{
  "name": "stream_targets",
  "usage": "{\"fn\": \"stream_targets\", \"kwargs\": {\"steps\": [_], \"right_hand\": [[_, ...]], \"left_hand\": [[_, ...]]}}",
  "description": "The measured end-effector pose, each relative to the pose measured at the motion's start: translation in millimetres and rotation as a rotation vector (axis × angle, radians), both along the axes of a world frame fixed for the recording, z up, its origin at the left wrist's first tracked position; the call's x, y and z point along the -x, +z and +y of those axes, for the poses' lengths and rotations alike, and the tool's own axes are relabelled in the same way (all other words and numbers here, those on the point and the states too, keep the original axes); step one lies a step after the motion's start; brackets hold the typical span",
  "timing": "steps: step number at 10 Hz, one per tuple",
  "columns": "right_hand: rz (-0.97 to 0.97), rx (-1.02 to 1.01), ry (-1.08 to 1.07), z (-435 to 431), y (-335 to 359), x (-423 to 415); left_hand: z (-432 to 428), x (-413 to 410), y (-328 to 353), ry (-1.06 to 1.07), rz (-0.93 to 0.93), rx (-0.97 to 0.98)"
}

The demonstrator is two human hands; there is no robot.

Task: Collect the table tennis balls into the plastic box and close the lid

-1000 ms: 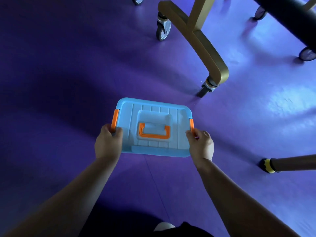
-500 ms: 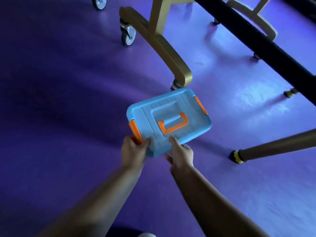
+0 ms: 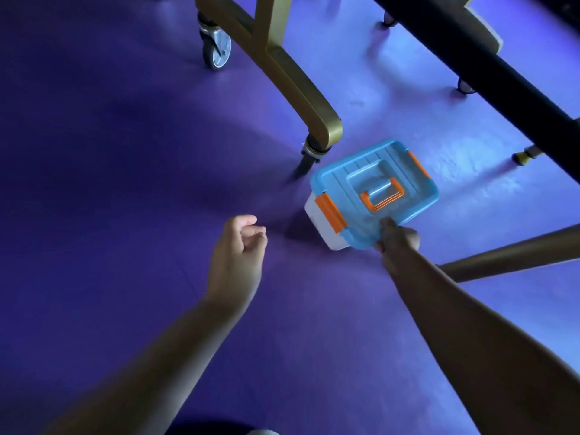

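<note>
R hand (image 3: 398, 243) gripped near edge of plastic box (image 3: 318, 226), thumb on its blue lid (image 3: 351, 180), lid on. L hand (image 3: 238, 255) hung apart, left of box, fingers loosely curled, holding nothing. Box sat tilted nr gold leg (image 3: 301, 98), over purple floor (image 3: 125, 152).

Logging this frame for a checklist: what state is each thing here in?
Box, closed, held at its near edge.
Lid, seated on the box.
Handle, lying flat.
Near latch, appears clipped down.
Left hand, loosely curled, holding nothing.
Right hand, grips the box.
</note>
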State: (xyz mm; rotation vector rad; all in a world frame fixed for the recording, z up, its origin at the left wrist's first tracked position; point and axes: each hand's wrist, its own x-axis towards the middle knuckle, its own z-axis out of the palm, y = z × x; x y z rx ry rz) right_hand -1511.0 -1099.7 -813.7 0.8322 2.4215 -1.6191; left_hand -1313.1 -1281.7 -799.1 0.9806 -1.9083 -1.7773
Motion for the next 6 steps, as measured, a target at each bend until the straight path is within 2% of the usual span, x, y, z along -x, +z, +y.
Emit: {"fn": "stream_targets", "kwargs": {"steps": [3,4,5,6], "right_hand": [[-0.113,0.002,0.059,-4.4,-13.4,28.3],[-0.092,-0.103,0.047,-7.2,-18.2,21.0],[-0.047,-0.355,0.109,-13.6,-15.3,1.1],[-0.050,-0.387,0.126,-22.0,-9.7,-23.8]], "left_hand": [[-32.8,-10.6,-7.8,0.095,-0.017,-0.118],[-40.6,-11.1,-9.7,0.092,-0.018,-0.158],[-54.3,-22.3,-7.0,0.035,-0.059,-0.168],[-73.5,-39.1,-2.5,0.071,-0.149,-0.187]]}}
